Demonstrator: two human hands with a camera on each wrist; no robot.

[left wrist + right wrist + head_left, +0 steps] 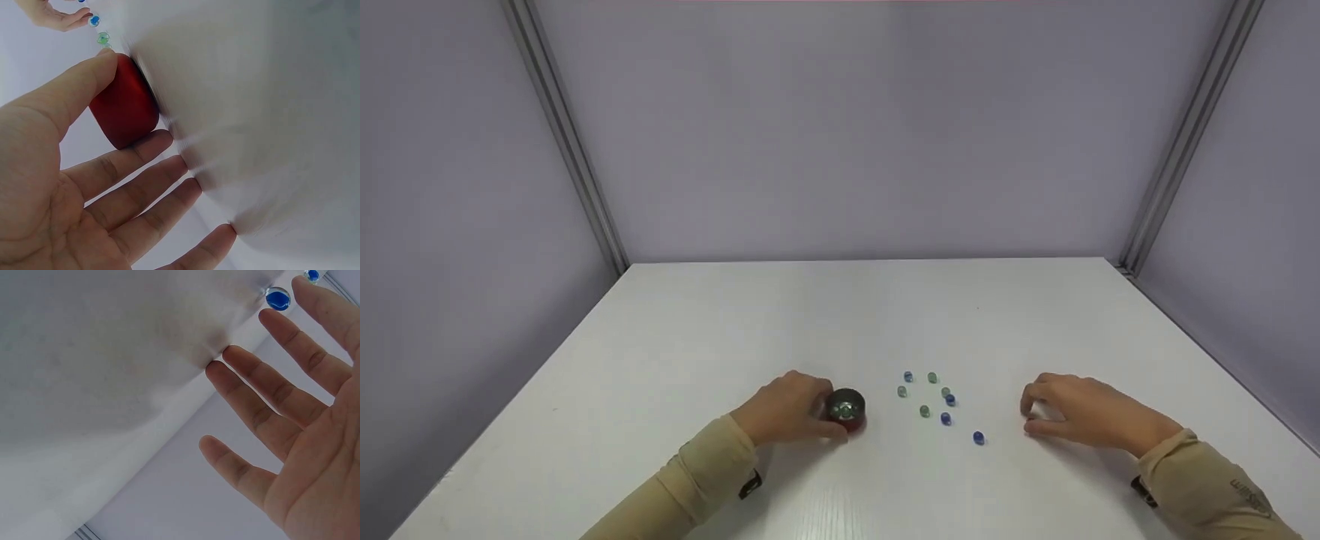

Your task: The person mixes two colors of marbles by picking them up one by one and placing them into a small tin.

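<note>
My left hand (787,411) has its grip around the little red cup (847,409), thumb and fingers touching its sides, so it sits just right of that hand on the white desk (735,322). My right hand (1080,416) rests loose, holding nothing. The marbles (930,397) lie between both hands, and the blue marble (979,437) is nearest my right fingers.

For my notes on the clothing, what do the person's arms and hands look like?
Both arms wear long beige sleeves; the right sleeve carries small dark lettering, and the left sleeve has none visible. A dark strap shows at each cuff. The left hand and right hand are bare, without gloves.
</note>
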